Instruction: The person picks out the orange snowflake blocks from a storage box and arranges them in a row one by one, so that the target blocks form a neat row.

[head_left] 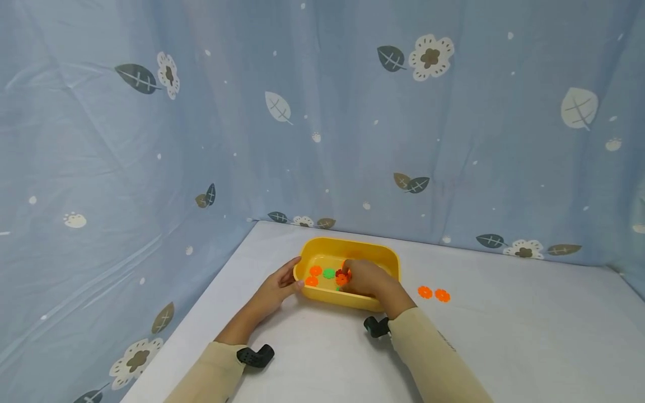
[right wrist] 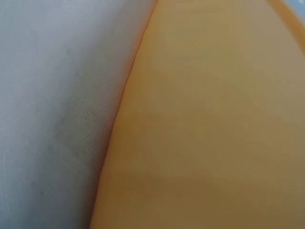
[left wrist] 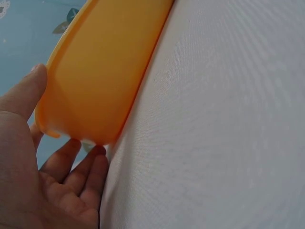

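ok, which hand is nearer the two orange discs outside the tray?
Right. The right hand is inside the tray, just left of the discs; the left hand grips the tray's left end, farther off.

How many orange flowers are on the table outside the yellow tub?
2. The first orange flower lies right of the yellow tub, and the second orange flower lies beside it, farther right. More could hide behind the tub.
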`<act>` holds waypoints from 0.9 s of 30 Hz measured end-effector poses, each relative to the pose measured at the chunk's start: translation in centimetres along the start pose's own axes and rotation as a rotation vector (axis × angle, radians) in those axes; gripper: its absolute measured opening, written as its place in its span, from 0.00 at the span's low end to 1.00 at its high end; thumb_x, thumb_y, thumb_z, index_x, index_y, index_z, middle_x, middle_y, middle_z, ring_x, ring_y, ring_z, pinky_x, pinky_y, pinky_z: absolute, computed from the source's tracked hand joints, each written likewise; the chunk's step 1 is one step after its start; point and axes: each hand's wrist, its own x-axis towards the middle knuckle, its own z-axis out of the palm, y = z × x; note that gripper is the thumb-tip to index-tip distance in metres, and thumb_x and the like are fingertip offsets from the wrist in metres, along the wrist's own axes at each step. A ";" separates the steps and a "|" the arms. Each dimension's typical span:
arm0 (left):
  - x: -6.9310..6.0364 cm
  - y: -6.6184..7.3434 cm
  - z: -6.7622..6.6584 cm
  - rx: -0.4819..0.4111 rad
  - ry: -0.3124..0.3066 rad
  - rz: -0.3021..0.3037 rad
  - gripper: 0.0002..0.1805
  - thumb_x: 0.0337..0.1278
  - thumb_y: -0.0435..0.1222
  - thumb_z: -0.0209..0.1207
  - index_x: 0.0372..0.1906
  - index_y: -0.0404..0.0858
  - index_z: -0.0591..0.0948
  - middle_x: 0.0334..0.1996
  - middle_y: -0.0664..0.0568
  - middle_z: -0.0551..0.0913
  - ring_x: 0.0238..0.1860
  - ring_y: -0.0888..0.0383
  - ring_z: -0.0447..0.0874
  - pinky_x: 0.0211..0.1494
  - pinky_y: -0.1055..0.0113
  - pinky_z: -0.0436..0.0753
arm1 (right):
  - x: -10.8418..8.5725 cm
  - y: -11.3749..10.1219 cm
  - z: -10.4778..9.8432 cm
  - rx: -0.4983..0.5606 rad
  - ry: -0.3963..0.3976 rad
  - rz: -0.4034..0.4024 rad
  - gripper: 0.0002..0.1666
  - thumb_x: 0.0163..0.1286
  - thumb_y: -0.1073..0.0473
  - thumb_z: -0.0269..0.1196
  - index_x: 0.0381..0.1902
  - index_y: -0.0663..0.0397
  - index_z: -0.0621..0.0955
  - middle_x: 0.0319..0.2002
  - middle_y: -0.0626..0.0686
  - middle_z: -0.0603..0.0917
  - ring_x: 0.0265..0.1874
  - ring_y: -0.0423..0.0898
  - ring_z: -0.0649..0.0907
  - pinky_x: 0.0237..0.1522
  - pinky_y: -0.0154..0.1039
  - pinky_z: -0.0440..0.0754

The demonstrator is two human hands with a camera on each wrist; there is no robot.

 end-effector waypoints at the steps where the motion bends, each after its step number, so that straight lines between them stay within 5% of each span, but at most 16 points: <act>1: 0.0 0.0 0.0 0.000 0.002 0.000 0.35 0.64 0.44 0.62 0.74 0.60 0.62 0.70 0.53 0.67 0.66 0.53 0.69 0.66 0.52 0.69 | 0.0 0.0 0.0 0.004 0.006 0.014 0.22 0.58 0.49 0.72 0.47 0.50 0.80 0.38 0.46 0.80 0.37 0.46 0.76 0.47 0.44 0.78; 8: 0.1 0.0 0.0 0.009 -0.001 -0.002 0.35 0.64 0.44 0.62 0.74 0.60 0.62 0.70 0.54 0.67 0.66 0.54 0.69 0.66 0.54 0.70 | 0.1 -0.1 -0.2 0.019 0.054 0.078 0.25 0.59 0.51 0.73 0.50 0.51 0.77 0.37 0.48 0.79 0.36 0.48 0.76 0.48 0.45 0.78; 14: 0.1 0.2 -0.2 -0.005 0.005 0.006 0.36 0.64 0.43 0.62 0.74 0.58 0.63 0.69 0.52 0.67 0.66 0.53 0.69 0.66 0.54 0.70 | 0.1 0.0 -0.3 -0.004 0.131 0.078 0.15 0.59 0.55 0.72 0.37 0.52 0.77 0.30 0.48 0.78 0.31 0.48 0.75 0.39 0.40 0.78; 27: 0.0 -0.2 -0.1 -0.003 -0.002 0.011 0.36 0.64 0.44 0.62 0.74 0.58 0.62 0.70 0.51 0.66 0.67 0.52 0.68 0.66 0.53 0.69 | 0.0 0.6 -1.2 0.224 0.168 0.065 0.06 0.64 0.61 0.68 0.36 0.55 0.81 0.32 0.50 0.79 0.30 0.47 0.76 0.31 0.37 0.77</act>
